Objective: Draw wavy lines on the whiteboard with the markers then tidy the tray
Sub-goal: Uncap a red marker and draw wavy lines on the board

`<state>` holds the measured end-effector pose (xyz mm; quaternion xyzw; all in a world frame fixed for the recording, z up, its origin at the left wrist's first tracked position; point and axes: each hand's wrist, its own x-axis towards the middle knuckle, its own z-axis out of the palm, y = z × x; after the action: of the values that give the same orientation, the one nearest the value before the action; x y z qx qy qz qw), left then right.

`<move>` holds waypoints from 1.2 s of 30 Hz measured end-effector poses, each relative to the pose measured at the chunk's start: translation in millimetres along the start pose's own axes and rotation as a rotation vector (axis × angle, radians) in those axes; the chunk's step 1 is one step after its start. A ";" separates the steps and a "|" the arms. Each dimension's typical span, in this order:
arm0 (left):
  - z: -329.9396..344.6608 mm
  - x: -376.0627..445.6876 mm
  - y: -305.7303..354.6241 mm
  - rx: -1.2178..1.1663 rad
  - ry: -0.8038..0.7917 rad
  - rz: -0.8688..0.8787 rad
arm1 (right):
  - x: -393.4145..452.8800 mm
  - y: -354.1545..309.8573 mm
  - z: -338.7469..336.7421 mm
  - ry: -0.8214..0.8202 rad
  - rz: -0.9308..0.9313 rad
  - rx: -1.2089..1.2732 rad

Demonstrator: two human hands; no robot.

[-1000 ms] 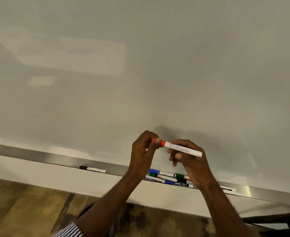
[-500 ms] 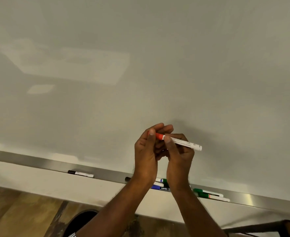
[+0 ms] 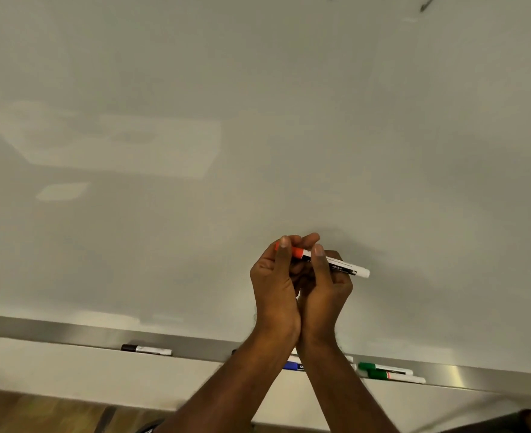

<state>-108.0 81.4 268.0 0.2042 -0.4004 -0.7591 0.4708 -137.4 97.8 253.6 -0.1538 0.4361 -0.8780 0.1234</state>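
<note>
Both hands are up in front of the whiteboard [image 3: 258, 120], pressed close together, wrists nearly touching. The left hand [image 3: 275, 285] has its grip clamped on the orange cap end of the red marker [image 3: 333, 263], thumb on the near side and fingers curled over the top. The right hand [image 3: 325, 289] is wrapped around the white barrel just beside it, thumb lying along the near side, so that grip is clamped on the same marker too. The marker sits roughly level, tilting a bit down to the right, its white tail end poking out past the right hand. Can't tell if the cap has actually come loose; the fingers cover that joint.

The board surface around the hands looks blank, only soft window-ish reflections off to the left and a few dark marks at the very top right edge.

Down below, the metal tray [image 3: 70, 331] runs along the bottom of the board. A black marker [image 3: 146, 349] lies alone on its left part, well apart from the rest. A blue marker [image 3: 293, 366] peeks out between the two forearms, mostly hidden. Right of the arms, two green markers [image 3: 386, 371] lie side by side, touching or nearly so. Wood-look floor [image 3: 23, 410] shows under the wall at the bottom left.
</note>
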 end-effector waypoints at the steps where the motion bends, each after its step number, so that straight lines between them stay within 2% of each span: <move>1: -0.1 0.0 2.5 -0.005 -0.009 0.007 | -0.9 -1.2 1.6 0.001 -0.008 0.021; 6: -6.3 13.8 16.7 -0.222 0.062 -0.006 | 5.5 -7.4 1.4 0.057 -0.057 0.186; 10: -5.8 17.5 21.7 -0.173 -0.041 0.042 | 9.1 -20.2 5.5 -0.009 -0.143 0.166; 14: 4.8 29.9 50.6 -0.099 -0.122 0.183 | 22.0 -45.8 11.7 -0.081 -0.283 0.118; 20: 40.2 42.5 112.4 0.214 -0.260 0.566 | 40.8 -96.7 33.2 -0.182 -0.519 0.096; 27: 86.0 65.2 191.6 0.323 -0.445 0.970 | 65.1 -177.5 76.0 -0.294 -0.819 0.078; 31: 112.4 90.9 238.6 0.479 -0.449 1.276 | 81.7 -229.8 104.1 -0.347 -0.980 0.037; 36: 145.6 126.2 299.5 0.678 -0.376 1.590 | 105.2 -292.7 140.7 -0.407 -1.137 -0.069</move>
<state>-102.6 -39.5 602.9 -0.1343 -0.6980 -0.0684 0.7000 -205.5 130.9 586.5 -0.5317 0.2815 -0.7447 -0.2891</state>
